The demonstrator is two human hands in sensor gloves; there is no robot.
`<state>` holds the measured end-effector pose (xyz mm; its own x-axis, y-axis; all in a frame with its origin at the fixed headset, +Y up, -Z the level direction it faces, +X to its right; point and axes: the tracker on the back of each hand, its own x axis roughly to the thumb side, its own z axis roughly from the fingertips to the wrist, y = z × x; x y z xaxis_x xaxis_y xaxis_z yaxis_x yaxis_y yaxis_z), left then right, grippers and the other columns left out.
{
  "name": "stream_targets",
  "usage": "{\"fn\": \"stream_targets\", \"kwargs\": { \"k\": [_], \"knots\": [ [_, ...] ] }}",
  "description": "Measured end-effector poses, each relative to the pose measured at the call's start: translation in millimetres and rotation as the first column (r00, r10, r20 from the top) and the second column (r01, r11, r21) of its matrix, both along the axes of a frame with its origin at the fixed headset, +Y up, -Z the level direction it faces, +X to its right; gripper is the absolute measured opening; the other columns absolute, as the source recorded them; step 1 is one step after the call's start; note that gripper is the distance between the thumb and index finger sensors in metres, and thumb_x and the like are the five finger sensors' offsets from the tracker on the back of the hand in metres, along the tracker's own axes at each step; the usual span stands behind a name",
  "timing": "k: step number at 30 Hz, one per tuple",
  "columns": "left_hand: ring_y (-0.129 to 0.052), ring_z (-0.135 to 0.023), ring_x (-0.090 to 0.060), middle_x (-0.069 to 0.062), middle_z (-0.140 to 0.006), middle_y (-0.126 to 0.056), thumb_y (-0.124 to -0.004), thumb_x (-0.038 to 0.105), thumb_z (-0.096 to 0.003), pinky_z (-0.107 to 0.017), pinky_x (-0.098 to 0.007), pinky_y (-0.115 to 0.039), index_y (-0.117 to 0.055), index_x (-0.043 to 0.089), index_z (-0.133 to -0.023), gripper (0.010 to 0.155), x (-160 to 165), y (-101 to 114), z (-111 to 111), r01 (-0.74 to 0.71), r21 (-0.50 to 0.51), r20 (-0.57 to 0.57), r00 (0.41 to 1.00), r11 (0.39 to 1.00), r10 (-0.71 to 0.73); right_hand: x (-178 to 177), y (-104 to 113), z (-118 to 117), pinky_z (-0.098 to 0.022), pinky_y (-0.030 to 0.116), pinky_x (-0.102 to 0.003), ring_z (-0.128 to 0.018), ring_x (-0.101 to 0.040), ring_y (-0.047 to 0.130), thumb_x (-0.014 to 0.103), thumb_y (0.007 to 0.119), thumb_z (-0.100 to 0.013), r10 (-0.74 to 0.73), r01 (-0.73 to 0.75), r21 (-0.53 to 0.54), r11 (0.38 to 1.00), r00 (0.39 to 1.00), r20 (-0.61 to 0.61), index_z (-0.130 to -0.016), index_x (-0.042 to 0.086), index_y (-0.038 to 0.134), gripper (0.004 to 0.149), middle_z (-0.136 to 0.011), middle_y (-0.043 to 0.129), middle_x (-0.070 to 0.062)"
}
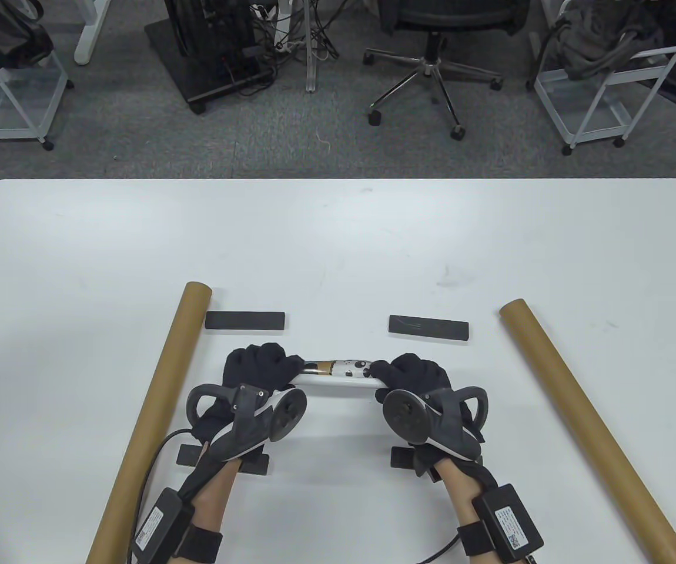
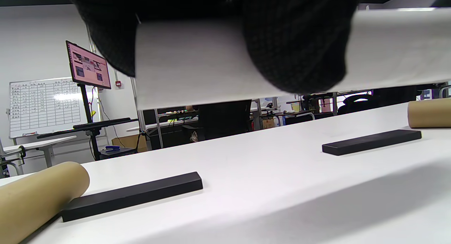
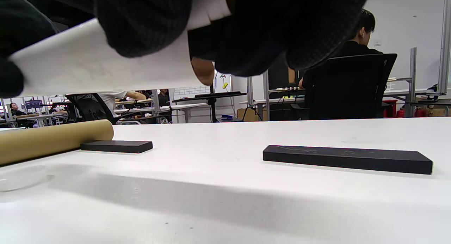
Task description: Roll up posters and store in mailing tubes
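Hands (image 1: 338, 376) around rolled poster (image 1: 341, 376)

Gloved right-hand fingers (image 3: 148, 22) are curling round a white rolled poster (image 3: 88, 66), hanging above the table (image 3: 225, 201), two black bars (image 3: 347, 159) and a cardboard tube (image 3: 49, 140).

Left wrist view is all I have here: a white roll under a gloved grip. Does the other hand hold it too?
Observer: Yes. The right hand grips the rolled poster at its other end, the left hand opposite.
Reviewer: Is it resting on the table?
Observer: No; the right wrist view shows it lifted clear, with a shadow beneath.
Reviewer: Any tubes nearby?
Observer: Two: the left tube and the right tube, one on either side.
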<state>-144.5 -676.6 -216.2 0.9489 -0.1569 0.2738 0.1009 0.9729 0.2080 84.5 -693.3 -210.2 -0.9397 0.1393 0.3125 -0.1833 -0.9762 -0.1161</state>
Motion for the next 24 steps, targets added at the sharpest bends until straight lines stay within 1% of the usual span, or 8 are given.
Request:
{"fn": "stream_targets", "kwargs": {
  "k": [5, 9, 12, 14, 16, 20, 24],
  "knots": [
    [-0.094, -0.085, -0.020, 0.010, -0.093, -0.085, -0.085, 0.043, -0.0433, -0.077, -0.050, -0.076, -0.081, 0.040, -0.093, 0.050, -1.0, -0.9, -0.8, -0.016, -0.020, -0.006, 1.000, 1.000, 0.016, 0.7, -0.4, -0.3, -0.063, 0.075, -0.058, -0.064, -0.026, 0.097, 0.035, 0.073, -0.042, -0.005, 0.005, -0.004, 1.000, 1.000, 0.002, -0.094, 0.023, 0.073, 0.053, -0.080, 0.088, -0.002],
    [-0.099, -0.081, -0.018, 0.012, -0.090, -0.090, -0.086, 0.044, -0.0423, -0.075, -0.048, -0.079, -0.075, 0.040, -0.099, 0.058, -0.5, 0.0, -0.4, -0.024, -0.015, -0.003, 1.000, 1.000, 0.024, 1.4, -1.0, -0.5, -0.062, 0.075, -0.059, -0.065, -0.029, 0.097, 0.034, 0.070, -0.044, -0.001, 0.001, -0.005, 1.000, 1.000, 0.014, -0.096, 0.021, 0.071, 0.053, -0.083, 0.088, -0.005],
    [-0.101, -0.080, -0.017, 0.012, -0.089, -0.092, -0.086, 0.045, -0.0421, -0.075, -0.049, -0.079, -0.078, 0.040, -0.095, 0.054, -0.4, 0.2, -0.5, -0.027, -0.015, -0.002, 1.000, 1.000, 0.027, 2.8, -1.4, -1.1, -0.063, 0.072, -0.061, -0.066, -0.030, 0.094, 0.033, 0.068, -0.046, -0.019, 0.019, -0.011, 1.000, 1.000, 0.010, -0.098, 0.019, 0.067, 0.054, -0.084, 0.085, -0.006],
    [-0.101, -0.081, -0.018, 0.012, -0.089, -0.092, -0.085, 0.044, -0.0425, -0.075, -0.049, -0.078, -0.078, 0.040, -0.094, 0.052, -0.6, -0.2, -1.0, -0.027, -0.022, -0.003, 1.000, 0.999, 0.027, 3.0, -2.2, -1.6, -0.064, 0.071, -0.063, -0.063, -0.030, 0.091, 0.033, 0.066, -0.047, -0.041, 0.040, -0.038, 0.998, 0.999, -0.028, -0.099, 0.016, 0.065, 0.054, -0.083, 0.082, -0.008],
    [-0.099, -0.082, -0.018, 0.012, -0.090, -0.090, -0.084, 0.044, -0.0432, -0.076, -0.050, -0.077, -0.078, 0.041, -0.094, 0.052, -0.6, -1.2, -1.4, -0.045, -0.037, -0.004, 0.999, 0.998, 0.045, 1.6, -3.7, -1.5, -0.064, 0.069, -0.064, -0.062, -0.030, 0.089, 0.039, 0.068, -0.045, -0.042, 0.040, -0.072, 0.997, 0.999, -0.030, -0.099, 0.015, 0.065, 0.060, -0.082, 0.080, -0.009],
    [-0.098, -0.083, -0.018, 0.011, -0.090, -0.089, -0.084, 0.043, -0.0434, -0.076, -0.050, -0.077, -0.077, 0.041, -0.094, 0.051, -0.3, -0.4, -1.0, -0.027, -0.028, 0.002, 1.000, 0.999, 0.027, -1.2, -1.6, -0.9, -0.063, 0.072, -0.062, -0.059, -0.028, 0.092, 0.036, 0.071, -0.043, 0.007, -0.007, -0.020, 1.000, 1.000, -0.008, -0.092, 0.021, 0.072, 0.051, -0.078, 0.084, -0.004],
    [-0.097, -0.081, -0.018, 0.012, -0.089, -0.089, -0.085, 0.043, -0.0431, -0.077, -0.050, -0.076, -0.078, 0.041, -0.093, 0.050, 0.5, -0.8, -0.8, -0.023, -0.030, 0.005, 1.000, 0.999, 0.023, -1.0, -2.5, -0.9, -0.064, 0.070, -0.063, -0.066, -0.031, 0.090, 0.037, 0.072, -0.043, 0.014, -0.014, -0.021, 1.000, 1.000, -0.001, -0.091, 0.023, 0.075, 0.050, -0.084, 0.081, -0.007]
  ]
}}
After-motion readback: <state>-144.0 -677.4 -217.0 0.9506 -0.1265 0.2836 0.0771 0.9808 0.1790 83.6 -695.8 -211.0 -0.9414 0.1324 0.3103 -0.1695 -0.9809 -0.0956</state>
